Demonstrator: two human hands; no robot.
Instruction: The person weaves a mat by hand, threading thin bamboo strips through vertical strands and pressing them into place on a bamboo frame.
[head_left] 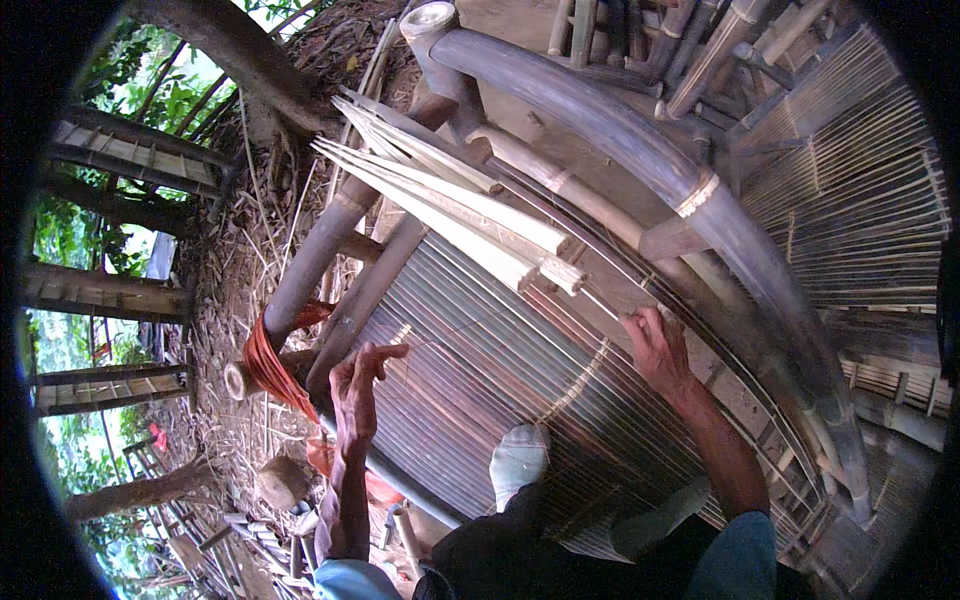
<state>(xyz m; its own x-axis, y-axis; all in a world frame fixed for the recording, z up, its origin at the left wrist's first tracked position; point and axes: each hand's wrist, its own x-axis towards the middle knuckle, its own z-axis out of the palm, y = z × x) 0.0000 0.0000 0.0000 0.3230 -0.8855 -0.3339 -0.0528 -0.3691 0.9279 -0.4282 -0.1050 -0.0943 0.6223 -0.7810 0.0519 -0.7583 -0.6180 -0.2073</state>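
Note:
Beneath me is a slatted bamboo panel [470,350] of thin parallel strips, crossed by pale bound rows. My left hand [358,390] is over its left side, fingers curled and index bent toward the right. A fine dark strand [450,332] runs from its fingertips across the slats. My right hand [658,345] is at the panel's right edge, thumb and fingers pinched at the end of a thin pale strip [602,304]. A bundle of split pale bamboo strips [450,210] lies across the panel's far end. My socked foot [520,462] rests on the slats.
A thick curved bamboo rail [590,100] arches along the right, joined to a post [445,70]. Orange cloth [275,365] is wrapped round the left frame pole. Another slatted bamboo piece [850,190] stands at the right. Dry litter [230,270] covers the ground on the left.

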